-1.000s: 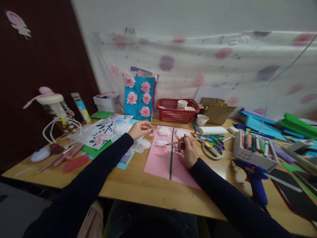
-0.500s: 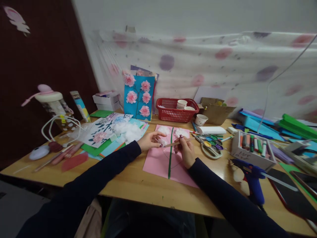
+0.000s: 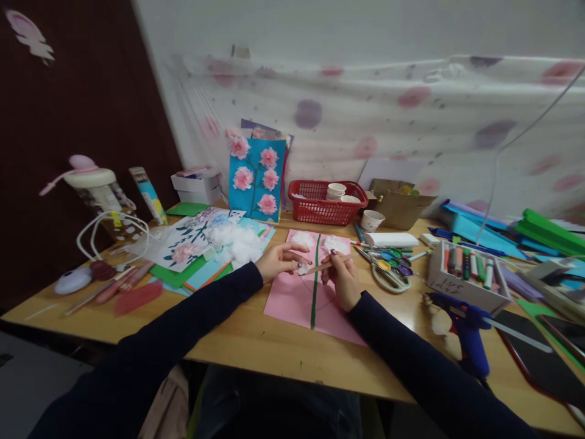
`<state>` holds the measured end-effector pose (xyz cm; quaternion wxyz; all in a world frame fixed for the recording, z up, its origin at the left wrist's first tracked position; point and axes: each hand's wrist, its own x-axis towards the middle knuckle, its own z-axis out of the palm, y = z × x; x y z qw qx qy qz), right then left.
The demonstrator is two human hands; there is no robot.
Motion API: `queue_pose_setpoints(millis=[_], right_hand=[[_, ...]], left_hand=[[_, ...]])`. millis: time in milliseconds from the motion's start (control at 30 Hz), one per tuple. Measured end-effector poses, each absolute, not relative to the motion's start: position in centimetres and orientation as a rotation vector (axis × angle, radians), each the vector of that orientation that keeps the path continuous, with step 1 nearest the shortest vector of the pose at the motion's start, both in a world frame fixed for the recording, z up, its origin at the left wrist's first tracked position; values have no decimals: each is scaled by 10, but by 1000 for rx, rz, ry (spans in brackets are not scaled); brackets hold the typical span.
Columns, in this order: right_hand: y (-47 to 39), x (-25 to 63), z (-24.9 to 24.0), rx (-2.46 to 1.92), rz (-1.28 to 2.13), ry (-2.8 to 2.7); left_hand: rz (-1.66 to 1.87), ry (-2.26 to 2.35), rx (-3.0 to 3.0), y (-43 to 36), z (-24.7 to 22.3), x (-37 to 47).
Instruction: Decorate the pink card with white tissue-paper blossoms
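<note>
Pink paper [image 3: 287,305] lies on the table with a green stripe [image 3: 314,296] down it and thin drawn lines. Two white cotton tufts [image 3: 301,239] sit near its top, one on each side of the stripe. My right hand [image 3: 343,279] pinches a thin wooden stick [image 3: 325,265], its tip pointing left above the paper. Over the paper's left part, my left hand [image 3: 282,261] has its fingertips around a small white piece [image 3: 303,267], which looks like cotton, beside the stick's tip.
A cotton pile [image 3: 242,244] rests on papers at left. Scissors [image 3: 388,277], a marker box [image 3: 470,274] and a blue glue gun [image 3: 466,329] are at right. Behind stand a red basket [image 3: 320,213], a paper cup [image 3: 372,221] and a blue flower card [image 3: 256,177].
The stick's tip has shifted slightly left and down. Both hands stay in nearly the same place.
</note>
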<state>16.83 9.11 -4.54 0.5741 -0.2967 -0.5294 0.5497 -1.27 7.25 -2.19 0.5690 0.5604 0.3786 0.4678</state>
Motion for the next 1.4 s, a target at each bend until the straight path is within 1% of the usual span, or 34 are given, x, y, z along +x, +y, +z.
queue_pose_setpoints(millis=[300, 633, 1067, 1400], right_hand=[[92, 168, -47, -685, 1341, -1209], [91, 167, -45, -680, 1421, -1150], [94, 170, -44, -676, 1333, -1045], [89, 170, -42, -670, 1279, -1117]], left_hand=[[1151, 845, 1136, 70, -25, -7], [1196, 1010, 1089, 69, -27, -1], [1163, 970, 913, 66, -26, 1], [1216, 1063, 864, 65, -23, 1]])
